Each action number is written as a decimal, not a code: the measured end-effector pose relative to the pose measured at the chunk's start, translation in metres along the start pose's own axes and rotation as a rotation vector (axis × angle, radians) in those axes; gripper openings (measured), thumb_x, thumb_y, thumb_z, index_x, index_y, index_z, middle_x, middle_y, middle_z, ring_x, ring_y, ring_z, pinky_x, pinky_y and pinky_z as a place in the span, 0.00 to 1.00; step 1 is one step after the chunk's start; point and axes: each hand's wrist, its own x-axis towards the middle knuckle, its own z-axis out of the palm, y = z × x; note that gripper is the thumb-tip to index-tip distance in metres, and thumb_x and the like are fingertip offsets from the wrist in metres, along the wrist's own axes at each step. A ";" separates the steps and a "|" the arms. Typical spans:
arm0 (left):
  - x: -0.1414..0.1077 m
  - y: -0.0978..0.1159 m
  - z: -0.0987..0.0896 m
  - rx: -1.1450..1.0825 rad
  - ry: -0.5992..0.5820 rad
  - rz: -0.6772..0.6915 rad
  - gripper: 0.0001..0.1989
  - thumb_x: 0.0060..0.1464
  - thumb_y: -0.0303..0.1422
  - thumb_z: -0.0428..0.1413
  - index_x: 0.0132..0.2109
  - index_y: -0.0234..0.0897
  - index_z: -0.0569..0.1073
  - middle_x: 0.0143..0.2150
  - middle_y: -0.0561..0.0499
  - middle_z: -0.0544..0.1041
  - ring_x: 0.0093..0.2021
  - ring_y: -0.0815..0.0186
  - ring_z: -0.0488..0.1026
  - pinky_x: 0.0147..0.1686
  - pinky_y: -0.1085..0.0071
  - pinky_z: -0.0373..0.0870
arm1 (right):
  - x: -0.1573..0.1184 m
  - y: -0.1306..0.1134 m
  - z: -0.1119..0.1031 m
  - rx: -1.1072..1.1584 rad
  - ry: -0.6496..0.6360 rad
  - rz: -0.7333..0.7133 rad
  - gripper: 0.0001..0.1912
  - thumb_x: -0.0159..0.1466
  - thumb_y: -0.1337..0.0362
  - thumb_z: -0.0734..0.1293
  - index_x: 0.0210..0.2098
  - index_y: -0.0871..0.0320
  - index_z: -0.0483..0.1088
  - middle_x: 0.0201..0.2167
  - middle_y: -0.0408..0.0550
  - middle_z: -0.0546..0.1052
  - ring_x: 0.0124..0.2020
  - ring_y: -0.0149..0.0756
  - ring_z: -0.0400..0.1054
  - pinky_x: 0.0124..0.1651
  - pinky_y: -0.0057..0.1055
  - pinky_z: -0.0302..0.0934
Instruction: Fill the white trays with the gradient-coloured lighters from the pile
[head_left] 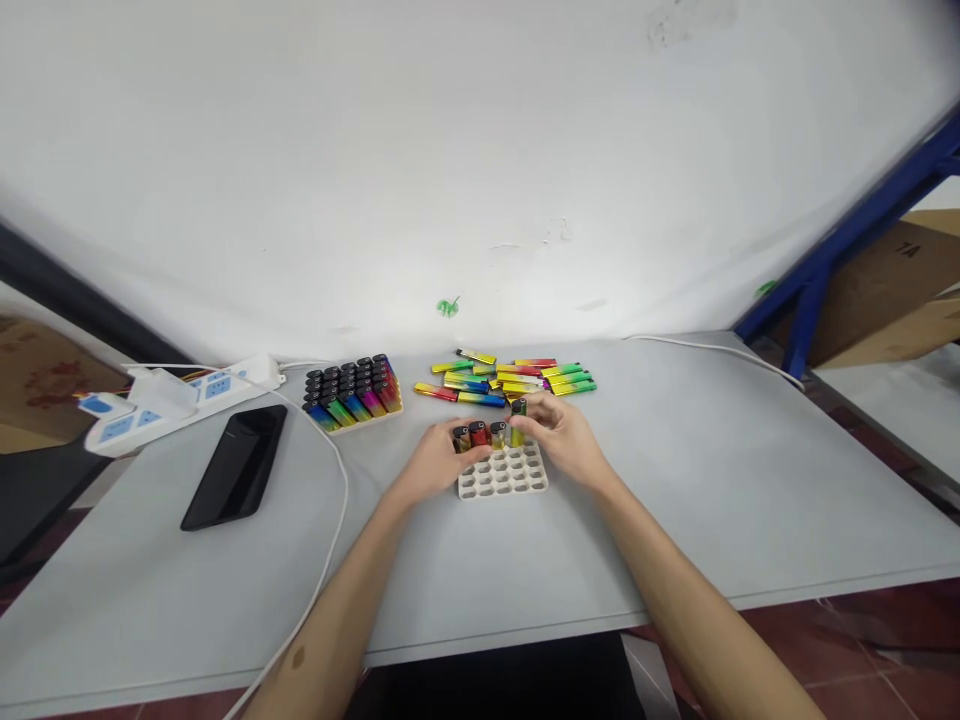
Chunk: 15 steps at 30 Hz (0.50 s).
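A white tray with rows of slots (504, 482) lies on the table before me. Three black-topped cigarette lighters, one of them red (478, 434), stand upright along its far row. My left hand (435, 465) is closed around the leftmost lighter (461, 439), its thumb lying across the front of the lighters. Between the fingertips of my right hand (562, 435) is a yellow-green lighter (517, 425), upright at the right of that row. Whether it is fully seated in its slot I cannot tell. The nearer slots hold nothing.
Loose shiny lighters (517, 380) lie piled behind the tray. A second tray full of lighters (352, 395) stands to the left. Further left are a black phone (236, 468) and a power strip (214, 386). A white cable (341, 500) runs beside my left arm.
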 end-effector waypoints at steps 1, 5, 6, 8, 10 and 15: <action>0.000 0.000 0.000 0.000 -0.001 -0.005 0.16 0.44 0.43 0.65 0.38 0.38 0.79 0.31 0.52 0.79 0.36 0.58 0.75 0.36 0.66 0.72 | 0.000 0.001 0.001 -0.011 -0.002 0.002 0.16 0.59 0.52 0.71 0.40 0.56 0.70 0.32 0.43 0.76 0.36 0.36 0.70 0.42 0.34 0.63; 0.000 0.002 -0.001 -0.008 -0.036 -0.018 0.17 0.46 0.43 0.64 0.40 0.37 0.79 0.33 0.51 0.80 0.36 0.58 0.75 0.36 0.66 0.71 | 0.001 0.005 0.002 -0.095 0.017 -0.007 0.16 0.58 0.53 0.71 0.41 0.55 0.70 0.34 0.44 0.77 0.37 0.36 0.71 0.43 0.34 0.64; -0.001 0.002 -0.002 -0.001 -0.049 -0.017 0.17 0.47 0.43 0.63 0.41 0.37 0.79 0.34 0.51 0.80 0.36 0.59 0.75 0.36 0.67 0.71 | 0.001 0.006 0.001 -0.110 0.021 -0.011 0.16 0.58 0.54 0.71 0.41 0.55 0.70 0.34 0.44 0.77 0.37 0.36 0.72 0.43 0.34 0.64; 0.000 0.002 -0.002 0.032 -0.064 -0.008 0.17 0.49 0.42 0.63 0.43 0.37 0.78 0.36 0.51 0.80 0.37 0.59 0.75 0.36 0.67 0.70 | 0.001 0.006 0.000 -0.132 0.018 -0.021 0.15 0.58 0.54 0.71 0.40 0.55 0.71 0.34 0.44 0.78 0.37 0.37 0.72 0.43 0.35 0.64; 0.000 0.002 -0.003 0.058 -0.065 -0.001 0.16 0.49 0.41 0.62 0.43 0.37 0.79 0.36 0.51 0.80 0.37 0.59 0.75 0.37 0.67 0.70 | 0.000 0.005 0.000 -0.146 0.002 -0.032 0.14 0.58 0.55 0.71 0.39 0.55 0.70 0.34 0.44 0.78 0.37 0.37 0.73 0.43 0.35 0.64; 0.000 0.002 -0.002 0.045 -0.032 -0.003 0.15 0.47 0.41 0.63 0.41 0.38 0.80 0.33 0.51 0.81 0.37 0.58 0.76 0.38 0.65 0.72 | -0.002 0.001 0.000 -0.174 -0.086 -0.061 0.10 0.60 0.57 0.69 0.36 0.54 0.68 0.33 0.43 0.78 0.36 0.37 0.73 0.41 0.34 0.65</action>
